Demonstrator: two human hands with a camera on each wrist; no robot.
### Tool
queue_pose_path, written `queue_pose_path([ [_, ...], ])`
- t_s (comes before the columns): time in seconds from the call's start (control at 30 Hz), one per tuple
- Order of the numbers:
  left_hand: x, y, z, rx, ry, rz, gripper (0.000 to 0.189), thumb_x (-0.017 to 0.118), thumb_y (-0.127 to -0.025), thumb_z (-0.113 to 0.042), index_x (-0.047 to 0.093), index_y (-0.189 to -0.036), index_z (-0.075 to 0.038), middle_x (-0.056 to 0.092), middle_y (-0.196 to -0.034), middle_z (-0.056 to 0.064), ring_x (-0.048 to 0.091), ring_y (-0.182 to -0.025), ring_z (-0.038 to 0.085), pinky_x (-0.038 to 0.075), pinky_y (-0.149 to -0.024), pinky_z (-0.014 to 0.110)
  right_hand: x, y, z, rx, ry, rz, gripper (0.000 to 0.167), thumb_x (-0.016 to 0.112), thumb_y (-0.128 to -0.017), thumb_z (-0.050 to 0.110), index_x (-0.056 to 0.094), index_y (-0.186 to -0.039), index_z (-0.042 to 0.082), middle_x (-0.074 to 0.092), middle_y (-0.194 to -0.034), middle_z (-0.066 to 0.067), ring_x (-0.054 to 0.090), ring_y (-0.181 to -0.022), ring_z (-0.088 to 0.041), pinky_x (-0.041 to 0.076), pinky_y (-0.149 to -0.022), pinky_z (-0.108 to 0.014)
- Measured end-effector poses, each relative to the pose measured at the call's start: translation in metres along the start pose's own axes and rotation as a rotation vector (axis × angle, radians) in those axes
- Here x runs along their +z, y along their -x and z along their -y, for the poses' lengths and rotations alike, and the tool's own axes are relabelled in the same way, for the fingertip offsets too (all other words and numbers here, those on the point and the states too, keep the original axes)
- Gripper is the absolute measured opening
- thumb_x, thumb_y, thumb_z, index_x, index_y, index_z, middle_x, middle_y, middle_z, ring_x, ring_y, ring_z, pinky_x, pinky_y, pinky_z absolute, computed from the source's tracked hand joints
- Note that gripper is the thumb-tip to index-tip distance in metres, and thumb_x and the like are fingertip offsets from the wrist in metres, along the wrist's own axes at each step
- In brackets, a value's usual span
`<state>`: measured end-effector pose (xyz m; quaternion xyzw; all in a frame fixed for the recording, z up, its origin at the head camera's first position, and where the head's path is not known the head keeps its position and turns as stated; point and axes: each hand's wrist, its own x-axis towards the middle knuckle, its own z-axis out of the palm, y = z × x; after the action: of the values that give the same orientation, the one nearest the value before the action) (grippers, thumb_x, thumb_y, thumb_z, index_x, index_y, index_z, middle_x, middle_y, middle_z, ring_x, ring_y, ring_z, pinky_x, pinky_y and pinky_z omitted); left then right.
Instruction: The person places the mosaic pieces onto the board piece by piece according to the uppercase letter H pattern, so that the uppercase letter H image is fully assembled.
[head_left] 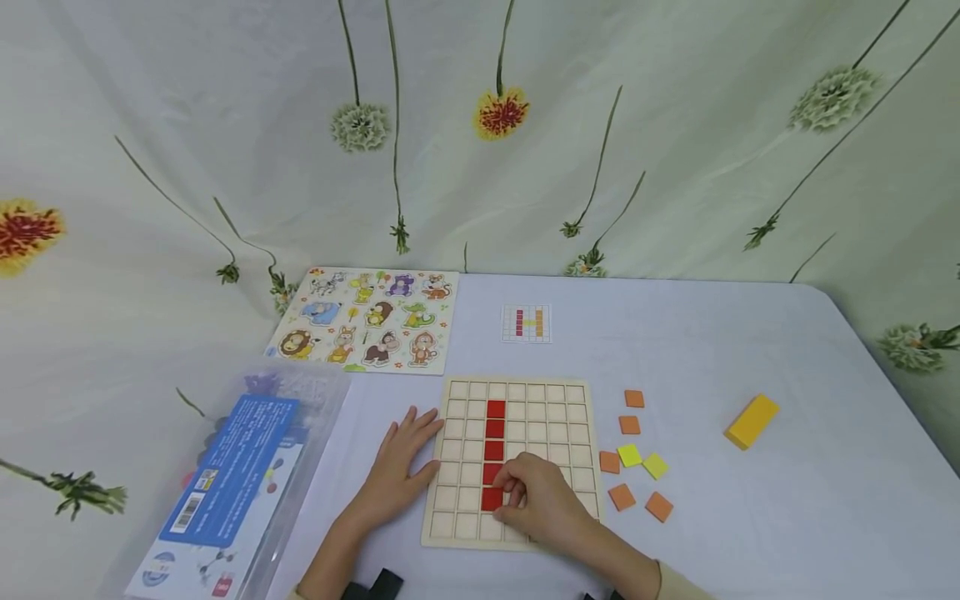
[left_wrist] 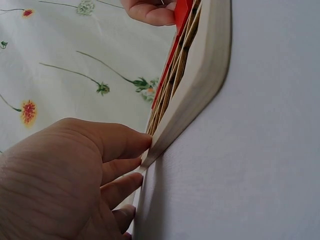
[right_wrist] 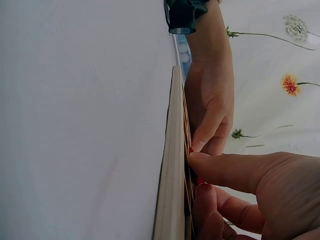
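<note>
A wooden grid board (head_left: 460,523) lies on the table with several red square tiles (head_left: 495,428) in one column. At the near end of that column, my right hand (head_left: 546,502) pinches a red tile (left_wrist: 183,15) between thumb and fingers; the left wrist view shows it tilted. My left hand (head_left: 400,471) rests with spread, fairly straight fingers against the board's left edge. To the right of the board lie several orange tiles (head_left: 630,425) and two yellow tiles (head_left: 656,466). A small pattern card (head_left: 527,323) with red, yellow and orange squares sits beyond the board.
An animal picture board (head_left: 367,321) lies at the back left. In front of it is a clear plastic case (head_left: 322,417) with a blue and white booklet (head_left: 232,475). A yellow block (head_left: 752,422) stands at the right. Flowered cloth (head_left: 450,192) hangs behind the table.
</note>
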<state>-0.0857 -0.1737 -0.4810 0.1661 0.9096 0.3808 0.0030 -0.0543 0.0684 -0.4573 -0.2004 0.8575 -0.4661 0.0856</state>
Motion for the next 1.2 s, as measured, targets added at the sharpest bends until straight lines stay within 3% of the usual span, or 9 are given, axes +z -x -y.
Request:
queue_pose_path([
  [0.4,0.001,0.003,0.001,0.009,-0.008,-0.011,0.056,0.066,-0.084,-0.004,0.052,-0.138,-0.001,0.044,-0.15,0.018,0.022,-0.146,0.045,0.008,-0.115,0.065,-0.009,0.003,0.004,0.037,0.03,0.024,0.029,0.084,-0.072,0.011,0.068,-0.095,0.009,0.058,-0.084,0.005,0.052,-0.065,0.003,0.048,-0.063,-0.016],
  [0.57,0.002,0.002,0.003,0.018,-0.009,-0.011,0.056,0.066,-0.084,-0.005,0.052,-0.138,-0.002,0.044,-0.15,0.017,0.022,-0.146,0.045,0.008,-0.115,0.065,-0.038,0.012,0.002,-0.013,0.057,-0.027,0.029,0.082,-0.076,0.016,0.07,-0.102,0.012,0.064,-0.093,0.003,0.055,-0.073,-0.001,0.049,-0.066,-0.02],
  [0.73,0.001,0.0,0.003,0.023,-0.004,-0.005,0.056,0.066,-0.085,-0.005,0.051,-0.139,-0.002,0.043,-0.151,0.017,0.021,-0.147,0.045,0.008,-0.115,0.065,-0.077,0.026,-0.009,-0.063,0.12,-0.167,0.03,0.082,-0.077,0.014,0.069,-0.104,0.01,0.065,-0.092,-0.001,0.057,-0.075,-0.009,0.05,-0.064,-0.021],
  [0.93,0.0,-0.001,0.003,0.022,0.003,-0.002,0.056,0.066,-0.085,-0.005,0.051,-0.139,-0.002,0.043,-0.151,0.018,0.021,-0.147,0.045,0.007,-0.115,0.065,-0.116,0.045,-0.036,0.022,0.249,-0.302,0.039,0.084,-0.073,0.011,0.069,-0.11,0.01,0.065,-0.098,0.002,0.057,-0.08,-0.011,0.051,-0.067,-0.023],
  [1.2,0.001,0.0,0.003,0.025,0.01,-0.006,0.055,0.066,-0.085,-0.005,0.052,-0.138,-0.002,0.043,-0.151,0.018,0.021,-0.146,0.046,0.008,-0.115,0.066,-0.135,0.053,-0.063,0.177,0.214,-0.282,0.045,0.085,-0.074,0.019,0.067,-0.114,0.009,0.066,-0.106,0.0,0.059,-0.087,-0.011,0.051,-0.073,-0.024],
])
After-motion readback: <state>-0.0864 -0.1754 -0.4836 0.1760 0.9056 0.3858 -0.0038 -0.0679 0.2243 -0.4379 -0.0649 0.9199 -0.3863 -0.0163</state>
